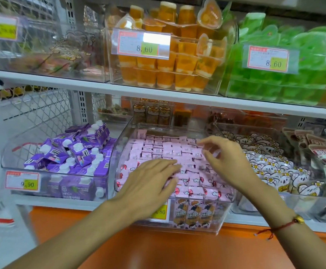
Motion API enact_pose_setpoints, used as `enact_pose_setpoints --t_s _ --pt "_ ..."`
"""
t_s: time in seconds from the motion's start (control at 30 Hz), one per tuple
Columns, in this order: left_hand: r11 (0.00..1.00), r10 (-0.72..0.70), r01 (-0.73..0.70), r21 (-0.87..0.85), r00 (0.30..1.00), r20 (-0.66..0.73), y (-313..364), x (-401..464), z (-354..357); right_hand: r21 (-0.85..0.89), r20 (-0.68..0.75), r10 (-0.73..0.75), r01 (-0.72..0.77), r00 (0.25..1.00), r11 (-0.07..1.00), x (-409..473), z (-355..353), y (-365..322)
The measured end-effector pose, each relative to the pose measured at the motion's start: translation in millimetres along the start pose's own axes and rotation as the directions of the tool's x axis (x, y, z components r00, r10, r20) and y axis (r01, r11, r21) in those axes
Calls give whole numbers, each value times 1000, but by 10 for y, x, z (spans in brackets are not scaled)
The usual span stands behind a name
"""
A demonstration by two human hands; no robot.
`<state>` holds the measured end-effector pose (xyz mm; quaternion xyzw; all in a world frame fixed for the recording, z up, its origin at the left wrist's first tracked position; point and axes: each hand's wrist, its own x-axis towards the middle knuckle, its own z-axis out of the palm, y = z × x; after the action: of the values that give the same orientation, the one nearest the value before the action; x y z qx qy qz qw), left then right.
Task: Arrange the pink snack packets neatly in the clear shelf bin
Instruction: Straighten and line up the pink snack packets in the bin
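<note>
The clear shelf bin sits in the middle of the lower shelf, filled with several rows of pink snack packets. My left hand lies flat, fingers straight, pressing on the packets near the bin's front. My right hand hovers over the right side of the packets with fingers loosely curled and spread, holding nothing that I can see. More pink packets with cartoon prints stand upright against the front wall.
A bin of purple cartons stands to the left, and a bin of white flower-print packets to the right. Above the shelf board are orange jelly cups and green jelly cups. An orange ledge runs below.
</note>
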<state>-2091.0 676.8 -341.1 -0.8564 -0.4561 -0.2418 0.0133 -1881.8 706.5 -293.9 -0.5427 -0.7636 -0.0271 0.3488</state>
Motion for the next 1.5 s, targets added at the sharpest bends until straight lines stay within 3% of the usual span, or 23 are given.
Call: enact_pose_setpoints --t_s 0.07,0.27,0.53,0.7,0.93,1.03,1.13,1.27,1.33,1.37,1.43,1.5 --pt "999 29 -31 29 998 60 23 6 37 -46 34 -25 27 999 999 -8 -4 -24" --pt "997 27 -34 65 994 109 4 18 64 -281 338 -36 138 940 950 -43 175 -63" --pt "998 36 -43 55 991 126 4 1 47 -153 471 11 70 882 986 53 84 -53" --pt "997 25 -35 66 988 149 6 20 47 -309 227 -129 197 965 931 -15 201 -99" --pt "996 33 -45 82 988 150 5 29 51 -220 15 -233 230 972 948 -91 248 -53" --pt "995 38 -51 86 989 143 7 18 41 -45 -197 -142 136 970 990 -81 185 -97" --pt "998 38 -45 50 990 137 27 6 20 131 -402 -13 71 915 989 -49 103 -158" --pt "945 -87 67 -319 995 -48 124 -15 -60 427 -581 256 21 772 904 -39 -59 -203" --pt "864 -165 84 -496 979 -122 189 -7 -101 615 -482 432 -56 762 787 -26 -103 -212" --pt "848 -171 63 -527 973 -158 220 0 -117 715 -349 509 -128 787 688 -26 -102 -225" --pt "886 -107 -27 -462 959 -261 249 12 -137 826 -47 575 -292 817 483 -51 -54 -264" --pt "926 -51 -83 -369 940 -337 248 30 -172 849 112 559 -371 822 376 -77 -15 -309"
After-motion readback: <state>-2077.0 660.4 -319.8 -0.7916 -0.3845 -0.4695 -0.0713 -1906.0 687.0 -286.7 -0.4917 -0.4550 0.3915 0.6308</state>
